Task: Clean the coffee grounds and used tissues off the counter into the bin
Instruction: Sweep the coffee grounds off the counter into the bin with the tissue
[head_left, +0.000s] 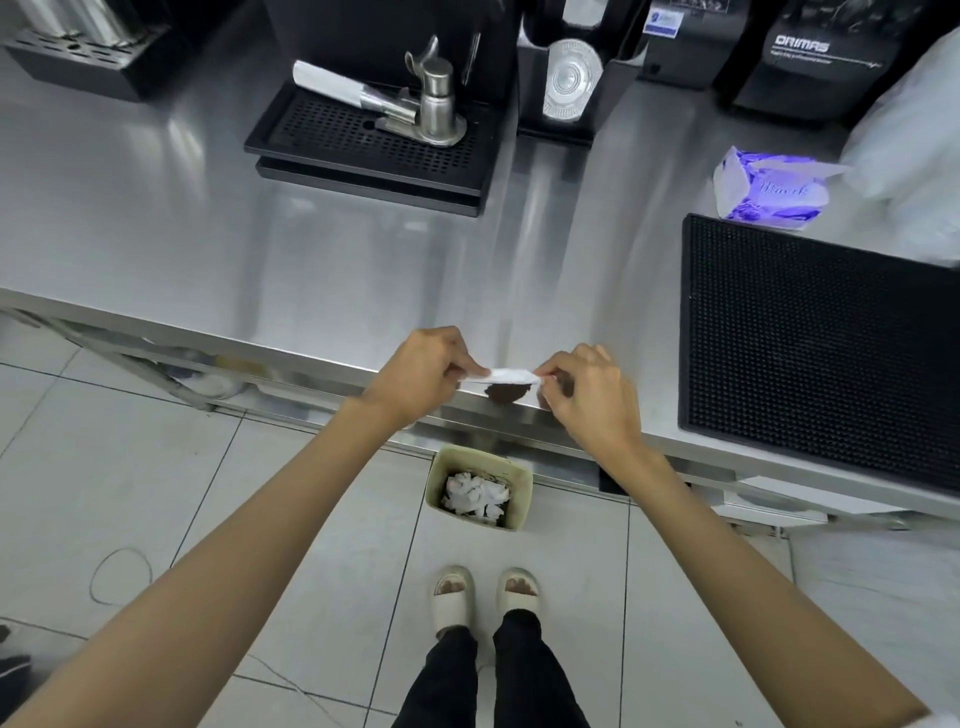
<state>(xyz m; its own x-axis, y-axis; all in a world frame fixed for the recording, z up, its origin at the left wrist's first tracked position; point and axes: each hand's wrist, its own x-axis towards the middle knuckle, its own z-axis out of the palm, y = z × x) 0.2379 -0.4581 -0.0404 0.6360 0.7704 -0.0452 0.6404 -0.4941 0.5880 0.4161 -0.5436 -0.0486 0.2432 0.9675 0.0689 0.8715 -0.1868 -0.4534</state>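
A white tissue (511, 375) is stretched flat at the front edge of the steel counter (218, 249). My left hand (423, 376) pinches its left end and my right hand (589, 397) pinches its right end. A small dark pile of coffee grounds (506, 394) lies at the counter's lip, just in front of the tissue. Directly below on the floor stands a small beige bin (519, 486) holding crumpled white tissues (475, 493).
A black rubber bar mat (821, 343) covers the counter to the right, with a purple tissue pack (769, 189) behind it. A black drip tray (374, 150) with a metal tamper and portafilter sits at the back. My slippered feet stand on the tiled floor near the bin.
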